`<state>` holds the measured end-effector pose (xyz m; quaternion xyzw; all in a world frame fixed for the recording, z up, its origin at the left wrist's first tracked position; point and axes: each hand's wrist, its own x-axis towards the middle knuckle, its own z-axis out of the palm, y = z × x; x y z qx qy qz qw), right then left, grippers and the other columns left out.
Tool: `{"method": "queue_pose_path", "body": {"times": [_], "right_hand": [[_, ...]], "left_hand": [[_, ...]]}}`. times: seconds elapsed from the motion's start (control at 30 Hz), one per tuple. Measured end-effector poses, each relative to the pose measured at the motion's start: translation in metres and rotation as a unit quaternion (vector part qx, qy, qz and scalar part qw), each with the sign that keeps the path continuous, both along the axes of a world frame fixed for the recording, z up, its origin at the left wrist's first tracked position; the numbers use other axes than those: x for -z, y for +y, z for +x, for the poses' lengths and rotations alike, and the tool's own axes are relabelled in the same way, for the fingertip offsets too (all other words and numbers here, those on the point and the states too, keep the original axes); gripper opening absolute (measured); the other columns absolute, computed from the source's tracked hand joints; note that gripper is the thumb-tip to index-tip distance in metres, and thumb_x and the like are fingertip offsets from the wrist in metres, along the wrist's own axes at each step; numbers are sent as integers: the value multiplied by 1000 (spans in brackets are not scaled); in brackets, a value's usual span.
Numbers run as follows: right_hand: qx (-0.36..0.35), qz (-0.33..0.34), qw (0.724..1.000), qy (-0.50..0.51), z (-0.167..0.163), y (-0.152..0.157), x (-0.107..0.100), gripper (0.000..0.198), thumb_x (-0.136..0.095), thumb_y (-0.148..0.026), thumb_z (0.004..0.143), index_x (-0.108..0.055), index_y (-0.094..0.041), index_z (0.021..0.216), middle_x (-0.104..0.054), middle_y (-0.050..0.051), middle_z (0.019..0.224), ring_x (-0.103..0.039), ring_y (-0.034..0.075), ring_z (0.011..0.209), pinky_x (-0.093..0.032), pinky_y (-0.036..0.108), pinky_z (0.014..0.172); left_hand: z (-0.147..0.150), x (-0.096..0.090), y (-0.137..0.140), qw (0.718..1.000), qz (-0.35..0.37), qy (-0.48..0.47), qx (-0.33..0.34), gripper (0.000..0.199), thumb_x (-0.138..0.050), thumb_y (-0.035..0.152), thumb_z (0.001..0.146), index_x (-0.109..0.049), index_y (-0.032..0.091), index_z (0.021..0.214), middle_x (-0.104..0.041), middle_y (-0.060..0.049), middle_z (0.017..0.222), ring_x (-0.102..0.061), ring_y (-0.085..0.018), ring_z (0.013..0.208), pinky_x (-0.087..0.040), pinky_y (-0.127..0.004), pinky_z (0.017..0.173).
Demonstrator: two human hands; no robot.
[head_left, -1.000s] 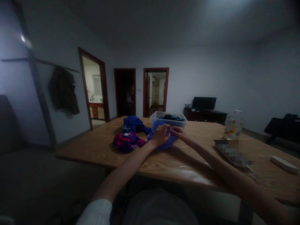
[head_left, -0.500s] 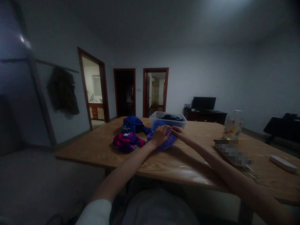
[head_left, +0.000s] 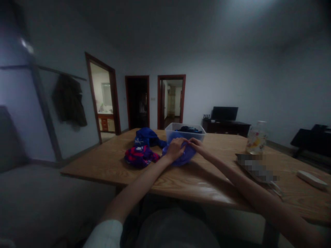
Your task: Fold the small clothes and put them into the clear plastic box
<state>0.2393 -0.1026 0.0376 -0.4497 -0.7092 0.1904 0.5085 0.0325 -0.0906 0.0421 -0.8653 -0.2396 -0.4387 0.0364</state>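
Note:
A purple-blue cloth item (head_left: 184,157), its exact kind unclear in the dim light, rests on the wooden table in front of me. My left hand (head_left: 177,147) is closed on its upper edge, with the back of the hand toward me. Close beside it, almost fingertip to fingertip, my right hand (head_left: 196,144) pinches the same edge. Just behind the cloth stands a clear plastic bin (head_left: 198,136) with dark items (head_left: 190,130) inside. To the left lie a crumpled blue fabric piece (head_left: 146,137) with a white print and a red-and-purple patterned one (head_left: 139,156).
On the right of the table (head_left: 219,151) stand a clear jug (head_left: 256,139), a flat dark packet (head_left: 250,167) partly blurred out, and a white oblong object (head_left: 312,179). A television (head_left: 224,113) on a dark cabinet and several doorways are at the far wall.
Both hands stay on the purple-blue cloth with only slight finger movement. The cloth bulges a little more to the right below the right hand. Other things stay in place.

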Motion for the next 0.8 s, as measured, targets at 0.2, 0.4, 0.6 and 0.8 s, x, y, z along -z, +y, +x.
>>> {"method": "queue_pose_path", "body": {"times": [0.2,0.4,0.6,0.8], "right_hand": [[4,-7,1000,3,-6,-3,0,57,-69,-76,74,-59,-20,81,-55,1,74,-46,16,70,-38,27,62],[7,2,1000,-12,-3,1,4,55,-68,-74,77,-63,-20,86,-60,2,79,-50,17,73,-42,28,66],[-17,10,1000,-15,-1,5,9,52,-68,-69,80,-66,-21,97,-68,5,93,-58,21,84,-47,31,75],[-5,32,999,-15,-1,3,4,50,-69,-68,80,-67,-20,94,-69,6,90,-59,22,83,-49,33,76]], "left_hand": [[0,0,0,1000,-7,12,-18,23,-61,23,96,-63,22,119,-70,-4,115,-63,-23,109,-45,-38,103],[-1,-2,-1,999,-20,17,-24,23,-59,24,96,-64,22,118,-70,-4,115,-63,-23,111,-45,-38,104],[1,1,0,1000,-2,16,-27,25,-61,20,93,-63,21,118,-70,-5,114,-62,-23,110,-45,-39,103],[1,0,-2,1000,9,-3,-25,22,-57,30,100,-61,21,119,-67,-7,118,-61,-23,112,-46,-39,102]]}}
